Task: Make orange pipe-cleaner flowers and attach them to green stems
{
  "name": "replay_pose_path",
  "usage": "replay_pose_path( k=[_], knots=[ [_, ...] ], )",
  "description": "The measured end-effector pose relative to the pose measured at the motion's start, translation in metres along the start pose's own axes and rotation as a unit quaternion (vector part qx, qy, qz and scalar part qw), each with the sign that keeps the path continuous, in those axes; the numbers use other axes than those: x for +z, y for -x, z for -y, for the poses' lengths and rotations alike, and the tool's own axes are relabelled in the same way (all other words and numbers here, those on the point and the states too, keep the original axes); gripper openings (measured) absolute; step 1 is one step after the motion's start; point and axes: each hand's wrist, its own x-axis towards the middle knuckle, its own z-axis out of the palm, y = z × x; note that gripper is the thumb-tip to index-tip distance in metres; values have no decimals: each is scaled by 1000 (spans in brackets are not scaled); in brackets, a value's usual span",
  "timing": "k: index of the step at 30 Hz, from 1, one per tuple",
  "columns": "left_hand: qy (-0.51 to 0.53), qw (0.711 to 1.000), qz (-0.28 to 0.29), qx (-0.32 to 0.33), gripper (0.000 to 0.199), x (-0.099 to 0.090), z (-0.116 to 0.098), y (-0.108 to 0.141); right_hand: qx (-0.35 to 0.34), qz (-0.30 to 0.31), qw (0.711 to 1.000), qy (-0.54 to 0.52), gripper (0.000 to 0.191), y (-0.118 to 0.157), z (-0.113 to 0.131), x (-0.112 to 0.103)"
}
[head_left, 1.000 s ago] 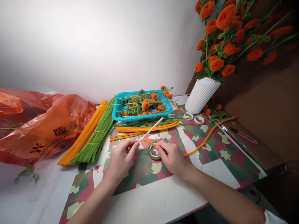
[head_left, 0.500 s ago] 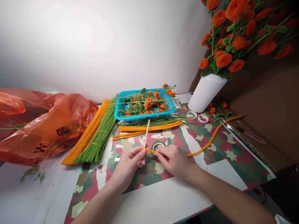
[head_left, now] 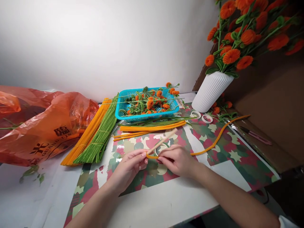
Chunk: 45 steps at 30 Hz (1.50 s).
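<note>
My left hand [head_left: 133, 163] pinches a thin wooden stick [head_left: 163, 141] together with one end of an orange pipe cleaner [head_left: 216, 139]. The stick slants up and to the right from the fingertips. A short stretch of the pipe cleaner runs from there to my right hand [head_left: 177, 160], whose thumb and fingers are closed on it. Past the right hand, its long tail curves away across the patterned table mat. Just behind the fingers lies a roll of green tape [head_left: 158, 148], partly covered by the right hand and the stick.
Loose orange pipe cleaners [head_left: 152, 126] lie before a blue basket [head_left: 147, 117] of small orange flowers. Orange and green bundles [head_left: 97, 142] and an orange plastic bag [head_left: 49, 126] are at left. A white vase [head_left: 211, 91] of flowers and two white tape rolls [head_left: 207, 118] stand at right.
The wooden stick has swung from nearly upright to a slant toward the right. Both hands keep their grip on the pipe cleaner. The view has shifted slightly.
</note>
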Motion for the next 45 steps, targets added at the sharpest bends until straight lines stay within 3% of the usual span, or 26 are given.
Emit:
replay_pose_path(
  k=[5,8,12,19,25,32,39,45],
  knots=[
    [-212,973,88,37,25,-10,-12,5,-45,-9,997,-62,25,-3,-7,-18],
    [-216,964,151,41,23,-11,-14,8,-32,0,993,-114,19,-4,-8,-23],
    [-211,952,221,-26,25,-13,-15,9,-38,26,987,-152,15,-4,-6,-23],
    [-348,899,260,-60,24,-5,-18,8,-148,17,989,17,26,-6,8,-20],
    [-392,890,223,-73,23,2,-15,6,-218,-19,966,139,35,-6,17,-16],
    [-348,922,144,-85,25,7,-7,3,-250,-57,934,247,33,-4,24,-13],
    [-159,983,52,-69,15,19,-6,0,-264,-140,913,277,28,-4,28,-16],
    [-20,999,-34,-7,20,26,6,2,-234,-202,917,250,22,-3,26,-15]
  ],
)
